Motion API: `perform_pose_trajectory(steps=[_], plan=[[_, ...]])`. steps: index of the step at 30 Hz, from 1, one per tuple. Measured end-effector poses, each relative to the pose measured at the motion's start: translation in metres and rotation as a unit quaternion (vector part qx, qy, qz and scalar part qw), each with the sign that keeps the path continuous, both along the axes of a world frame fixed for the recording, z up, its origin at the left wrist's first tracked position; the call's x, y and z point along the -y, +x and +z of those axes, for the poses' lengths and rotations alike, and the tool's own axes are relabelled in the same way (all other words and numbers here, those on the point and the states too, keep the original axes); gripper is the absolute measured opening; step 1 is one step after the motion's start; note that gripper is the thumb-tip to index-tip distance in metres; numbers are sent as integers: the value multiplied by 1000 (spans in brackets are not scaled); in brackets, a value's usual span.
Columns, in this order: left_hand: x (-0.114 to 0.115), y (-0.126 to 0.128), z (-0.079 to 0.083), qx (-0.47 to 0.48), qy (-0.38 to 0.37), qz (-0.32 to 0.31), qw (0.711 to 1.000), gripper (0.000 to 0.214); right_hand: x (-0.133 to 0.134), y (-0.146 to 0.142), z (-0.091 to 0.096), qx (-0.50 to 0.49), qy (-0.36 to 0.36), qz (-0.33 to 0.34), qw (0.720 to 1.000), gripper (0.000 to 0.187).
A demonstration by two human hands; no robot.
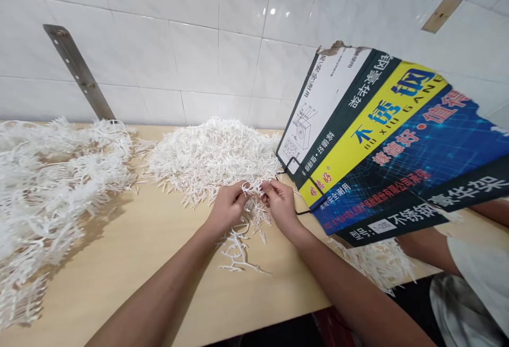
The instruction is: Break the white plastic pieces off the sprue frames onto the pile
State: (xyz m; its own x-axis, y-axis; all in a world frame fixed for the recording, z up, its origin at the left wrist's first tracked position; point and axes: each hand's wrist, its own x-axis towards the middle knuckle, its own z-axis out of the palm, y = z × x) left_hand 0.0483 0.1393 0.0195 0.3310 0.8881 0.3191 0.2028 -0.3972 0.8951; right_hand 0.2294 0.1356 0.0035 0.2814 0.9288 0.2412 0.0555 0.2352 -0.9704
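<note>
Both hands meet over the middle of the table, pinching white branched plastic pieces [253, 189] between them. My left hand [228, 207] is closed on one side of these pieces, thumb against fingers. On the other side, my right hand [281, 208] grips them with its fingertips. A bare white plastic sprue [239, 251] with thin side twigs lies on the table just below the hands. Right behind them rises a pile of small white plastic pieces [214, 150], some scattered under the fingers.
A large heap of white branched plastic sprues [35, 177] covers the table's left. A printed cardboard panel [382, 145] leans at the right, held by a black wire stand [306, 211]. Beyond it are a co-worker's arm [425, 246] and more white pieces [377, 262]. A tiled wall [222, 60] stands behind.
</note>
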Motion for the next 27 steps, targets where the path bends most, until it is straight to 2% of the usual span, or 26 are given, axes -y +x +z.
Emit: perform_pose_trajectory(steps=[2,4,7,9,11,13,15,17,18,20,22,24,27], plan=[[0,-2,-2,23,-22,17,999,28,-5,6,1,-92,8,-58,994,44],[-1,-5,-3,40,-34,48,997,29,-6,8,5,-91,18,-64,994,41],[-3,-4,-1,37,-8,72,997,29,1,0,11,46,39,36,997,38],[-4,-2,1,32,9,69,997,28,7,-8,13,130,53,100,985,37],[-3,-1,2,26,14,65,997,27,9,-11,12,175,46,127,975,41],[-3,-2,1,19,20,64,998,29,5,-7,8,166,23,87,982,47],[-4,-5,-1,28,20,74,997,32,-2,2,4,107,10,-19,994,51],[-5,-7,-2,58,-8,102,993,34,-9,11,1,53,15,-116,992,53],[-5,-7,-2,77,-33,121,989,35,-11,14,1,48,24,-136,989,52],[-6,-5,2,110,-84,145,980,38,-12,15,4,88,50,-112,989,43],[-7,-2,8,154,-117,126,973,40,-8,10,10,151,82,-55,984,42],[-7,0,15,234,-142,67,959,36,0,2,16,192,114,-19,975,49],[-7,-5,22,382,-182,-22,906,28,13,-4,21,222,151,7,963,36]])
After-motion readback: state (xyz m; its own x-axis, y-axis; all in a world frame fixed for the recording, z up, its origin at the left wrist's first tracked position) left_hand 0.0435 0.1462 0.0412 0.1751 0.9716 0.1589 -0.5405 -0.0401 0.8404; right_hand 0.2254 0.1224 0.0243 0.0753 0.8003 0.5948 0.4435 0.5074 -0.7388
